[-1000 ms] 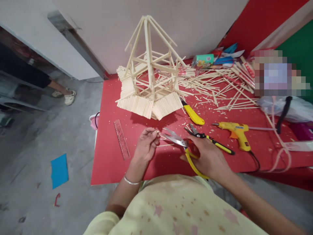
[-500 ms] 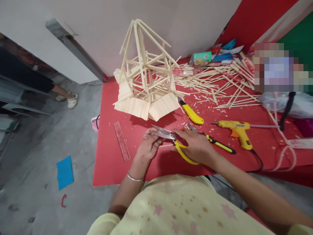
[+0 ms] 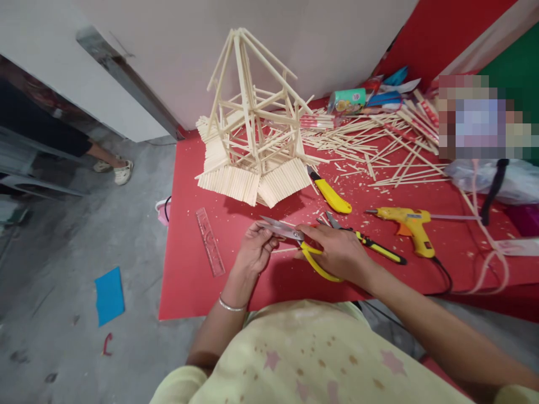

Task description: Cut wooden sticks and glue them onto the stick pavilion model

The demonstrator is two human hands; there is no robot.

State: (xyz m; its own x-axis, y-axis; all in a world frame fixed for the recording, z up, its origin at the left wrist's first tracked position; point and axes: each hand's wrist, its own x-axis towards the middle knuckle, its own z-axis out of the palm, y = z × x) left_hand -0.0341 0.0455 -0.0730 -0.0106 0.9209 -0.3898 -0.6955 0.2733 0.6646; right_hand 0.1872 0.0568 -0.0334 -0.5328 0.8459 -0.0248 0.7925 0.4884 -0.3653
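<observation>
Since a second ago, scissors [image 3: 281, 228] have been brought to the left hand [image 3: 251, 255], just before the model [image 3: 236, 182]. They are gripped by the right hand [image 3: 339, 252], blades nearly shut; left fingers [image 3: 263, 239] are pinched, contents hidden. Only the model's eaves are clad; sticks [image 3: 379, 143] lie to its right.

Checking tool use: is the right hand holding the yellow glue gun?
No, the right hand grips the scissors; the glue gun lies apart on the table.
</observation>
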